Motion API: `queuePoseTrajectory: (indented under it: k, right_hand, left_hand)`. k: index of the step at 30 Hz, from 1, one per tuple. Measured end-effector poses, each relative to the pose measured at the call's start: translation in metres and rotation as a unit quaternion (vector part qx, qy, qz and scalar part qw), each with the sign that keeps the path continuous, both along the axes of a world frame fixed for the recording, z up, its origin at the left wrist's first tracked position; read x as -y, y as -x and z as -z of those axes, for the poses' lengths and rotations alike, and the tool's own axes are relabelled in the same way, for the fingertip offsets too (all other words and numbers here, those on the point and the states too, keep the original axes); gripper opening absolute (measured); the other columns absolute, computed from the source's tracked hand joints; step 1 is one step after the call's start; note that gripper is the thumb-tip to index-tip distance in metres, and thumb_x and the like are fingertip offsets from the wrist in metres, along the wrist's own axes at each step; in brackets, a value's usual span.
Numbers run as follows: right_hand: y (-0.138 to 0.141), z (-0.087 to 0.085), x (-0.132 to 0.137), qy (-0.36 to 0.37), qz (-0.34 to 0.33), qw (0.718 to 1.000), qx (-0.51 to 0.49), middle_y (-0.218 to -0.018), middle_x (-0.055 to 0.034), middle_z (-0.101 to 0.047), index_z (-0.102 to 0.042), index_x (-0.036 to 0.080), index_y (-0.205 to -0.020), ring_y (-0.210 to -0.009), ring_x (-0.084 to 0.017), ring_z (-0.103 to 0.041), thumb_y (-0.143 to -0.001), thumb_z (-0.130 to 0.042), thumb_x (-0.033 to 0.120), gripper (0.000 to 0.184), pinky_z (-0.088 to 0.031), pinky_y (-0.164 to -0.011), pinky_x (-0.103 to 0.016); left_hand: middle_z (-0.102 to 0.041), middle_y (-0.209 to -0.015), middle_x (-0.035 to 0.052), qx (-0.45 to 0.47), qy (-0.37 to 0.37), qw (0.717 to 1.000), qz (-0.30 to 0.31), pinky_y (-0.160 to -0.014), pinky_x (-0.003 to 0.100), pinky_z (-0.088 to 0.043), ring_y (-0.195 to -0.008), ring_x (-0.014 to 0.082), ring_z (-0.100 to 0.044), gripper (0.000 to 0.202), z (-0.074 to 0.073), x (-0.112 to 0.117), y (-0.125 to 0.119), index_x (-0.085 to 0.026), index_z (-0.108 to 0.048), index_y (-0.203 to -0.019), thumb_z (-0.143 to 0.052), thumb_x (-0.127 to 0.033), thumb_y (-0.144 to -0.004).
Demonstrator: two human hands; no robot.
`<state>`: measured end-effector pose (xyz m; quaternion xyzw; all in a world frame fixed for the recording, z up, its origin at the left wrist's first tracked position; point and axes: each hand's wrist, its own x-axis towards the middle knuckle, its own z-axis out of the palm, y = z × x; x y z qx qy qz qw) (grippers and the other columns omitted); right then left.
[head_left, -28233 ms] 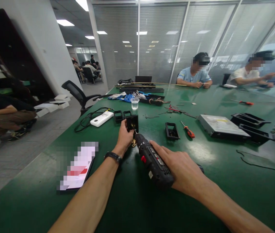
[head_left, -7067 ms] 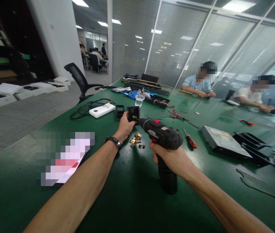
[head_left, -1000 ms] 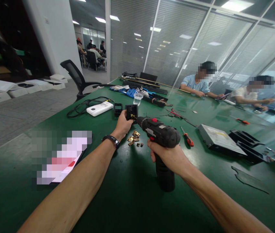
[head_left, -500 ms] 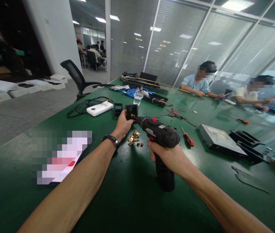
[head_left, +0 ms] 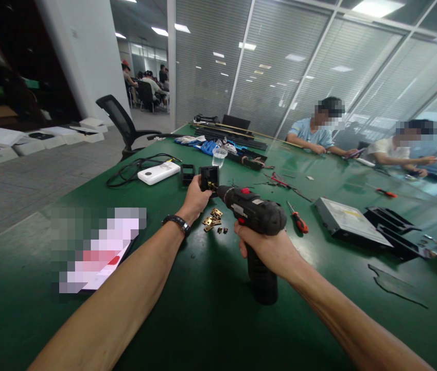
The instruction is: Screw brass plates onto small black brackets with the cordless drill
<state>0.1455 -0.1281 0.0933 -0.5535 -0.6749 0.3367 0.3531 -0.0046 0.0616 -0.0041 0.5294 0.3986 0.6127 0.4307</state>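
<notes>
My left hand [head_left: 197, 196] is closed on a small black plastic housing [head_left: 209, 176] with brass-coloured metal inside, its open side facing me. My right hand [head_left: 260, 245] grips a black cordless drill [head_left: 255, 208] with red buttons, fingers wrapped round its handle. The drill's chuck points left at the housing; where the bit meets the metal is too small to make out. Just below, several brass pieces [head_left: 212, 219] lie in a loose pile on the green table, with small dark screws [head_left: 222, 230] beside them. A black frame [head_left: 188, 174] stands left of the housing.
Left are a white power bank [head_left: 158, 172] with a black cable and a phone [head_left: 104, 257] near my left forearm. A clear cup [head_left: 219, 157] stands behind the housing. An orange-handled screwdriver [head_left: 298, 220] and a metal box [head_left: 349, 221] lie right. Two people sit across the table.
</notes>
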Motion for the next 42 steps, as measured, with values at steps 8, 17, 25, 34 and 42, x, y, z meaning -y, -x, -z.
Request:
queuePoseTrajectory:
  k: [8,17,25,34,42]
  right_hand:
    - [-0.0008,0.0012,-0.0003,0.001,0.0,1.0,0.007,-0.051,-0.0008,-0.062,-0.054,0.021,-0.057,-0.053,-0.014,-0.058,-0.086,-0.057,0.019,0.03,-0.047,-0.06,-0.028]
    - [-0.0013,0.0014,-0.0006,0.017,-0.005,1.0,0.003,-0.054,-0.0012,-0.063,-0.059,0.021,-0.065,-0.055,-0.015,-0.059,-0.088,-0.056,0.023,0.022,-0.047,-0.06,-0.028]
    - [0.0008,-0.002,-0.0001,0.004,-0.004,1.0,0.003,-0.051,-0.0019,-0.062,-0.056,0.021,-0.062,-0.053,-0.016,-0.059,-0.085,-0.057,0.024,0.023,-0.047,-0.059,-0.029]
    - [-0.0006,-0.0014,-0.0002,0.003,-0.008,1.0,0.0,-0.053,-0.0018,-0.063,-0.058,0.021,-0.065,-0.055,-0.016,-0.059,-0.085,-0.057,0.023,0.02,-0.045,-0.057,-0.028]
    - [0.0009,-0.0021,-0.0004,-0.002,0.0,1.0,0.001,-0.051,0.0003,-0.061,-0.058,0.021,-0.069,-0.051,-0.015,-0.058,-0.084,-0.057,0.021,0.015,-0.047,-0.059,-0.029]
  left_hand:
    - [-0.069,-0.122,0.0115,-0.007,-0.007,1.0,-0.006,-0.106,0.037,-0.048,-0.113,0.0211,-0.065,0.053,-0.0002,0.0003,0.0,-0.014,-0.06,-0.118,-0.064,0.005,-0.069]
    - [-0.069,-0.122,0.0119,-0.004,-0.004,1.0,-0.006,-0.106,0.037,-0.048,-0.114,0.0224,-0.065,0.053,0.0004,-0.0009,0.0,-0.014,-0.06,-0.118,-0.065,0.004,-0.068]
    - [-0.069,-0.123,0.0119,0.002,-0.005,1.0,0.002,-0.107,0.04,-0.048,-0.115,0.0235,-0.064,0.054,0.0022,-0.0017,0.0001,-0.015,-0.059,-0.119,-0.065,0.002,-0.069]
    - [-0.069,-0.122,0.0116,0.015,0.004,1.0,0.003,-0.108,0.04,-0.047,-0.116,0.0234,-0.064,0.056,-0.0001,0.0004,0.0,-0.015,-0.06,-0.12,-0.066,0.003,-0.068]
    - [-0.07,-0.119,0.0114,0.009,-0.001,1.0,0.007,-0.108,0.041,-0.048,-0.115,0.0236,-0.064,0.054,0.0012,-0.0006,0.0002,-0.014,-0.06,-0.12,-0.065,0.002,-0.068]
